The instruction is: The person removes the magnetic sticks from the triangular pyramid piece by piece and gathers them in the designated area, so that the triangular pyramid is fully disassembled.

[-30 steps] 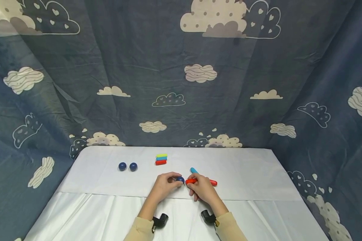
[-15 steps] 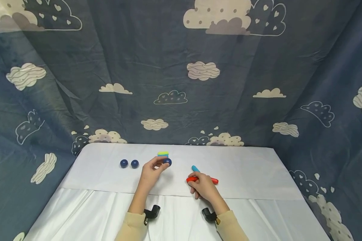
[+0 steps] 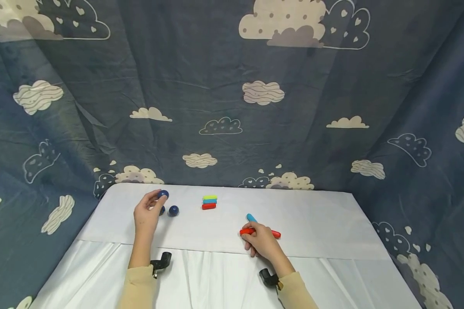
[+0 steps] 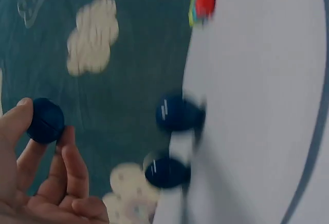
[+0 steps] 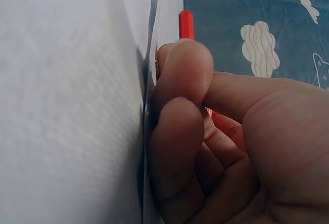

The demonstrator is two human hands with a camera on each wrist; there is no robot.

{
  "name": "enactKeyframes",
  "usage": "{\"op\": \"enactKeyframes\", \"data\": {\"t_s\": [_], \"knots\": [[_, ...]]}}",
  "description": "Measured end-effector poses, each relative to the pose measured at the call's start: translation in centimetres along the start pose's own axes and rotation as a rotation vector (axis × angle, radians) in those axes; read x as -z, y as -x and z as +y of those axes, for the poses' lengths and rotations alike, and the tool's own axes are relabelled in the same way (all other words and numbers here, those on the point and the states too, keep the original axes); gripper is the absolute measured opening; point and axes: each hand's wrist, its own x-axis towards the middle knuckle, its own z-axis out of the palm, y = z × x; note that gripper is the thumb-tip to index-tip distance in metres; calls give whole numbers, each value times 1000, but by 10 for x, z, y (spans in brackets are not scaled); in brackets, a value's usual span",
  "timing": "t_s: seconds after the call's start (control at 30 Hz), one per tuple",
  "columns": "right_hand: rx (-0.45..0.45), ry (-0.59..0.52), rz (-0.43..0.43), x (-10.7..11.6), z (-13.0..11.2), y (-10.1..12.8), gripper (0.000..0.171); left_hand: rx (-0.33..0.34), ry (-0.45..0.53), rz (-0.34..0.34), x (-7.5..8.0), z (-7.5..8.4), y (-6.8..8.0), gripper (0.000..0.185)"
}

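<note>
In the head view my left hand (image 3: pixel 147 214) pinches a dark blue ball (image 3: pixel 163 194) above the table's far left. The left wrist view shows that blue ball (image 4: pixel 45 121) between thumb and fingertips, a thin seam across it. Two more dark blue balls lie below; one ball (image 3: pixel 173 210) shows fully, the other is partly behind the hand. My right hand (image 3: pixel 264 241) rests at the table, pinching a red stick (image 3: pixel 247 231) whose middle it covers. The red stick's end (image 5: pixel 186 24) sticks out past the fingers in the right wrist view. Behind lies a blue stick (image 3: pixel 251 218).
Short yellow, blue and red pieces (image 3: pixel 209 206) lie side by side toward the table's back. The white cloth (image 3: pixel 313 223) ends at a dark cloud-patterned curtain (image 3: pixel 216 163) behind and at the sides.
My left hand has carried the blue ball from beside the red stick to the far left, past the short coloured pieces, to above the other two balls. The right hand has stayed put.
</note>
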Motion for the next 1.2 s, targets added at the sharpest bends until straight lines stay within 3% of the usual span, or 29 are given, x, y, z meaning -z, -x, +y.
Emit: {"op": "enactKeyframes", "data": {"t_s": [0.13, 0.23, 0.7, 1.2], "knots": [[2, -1, 1, 1, 0, 1, 24, 13, -97, 101, 17, -13, -14, 37], [1, -5, 3, 1, 0, 2, 25, 20, -166, 119, 26, -23, -21, 37], [-8, 3, -2, 1, -2, 1, 23, 116, -307, -12, 37, -59, -23, 42], [-16, -3, -2, 2, -2, 1, 22, 139, -320, -14, 38, -59, -19, 52]]}}
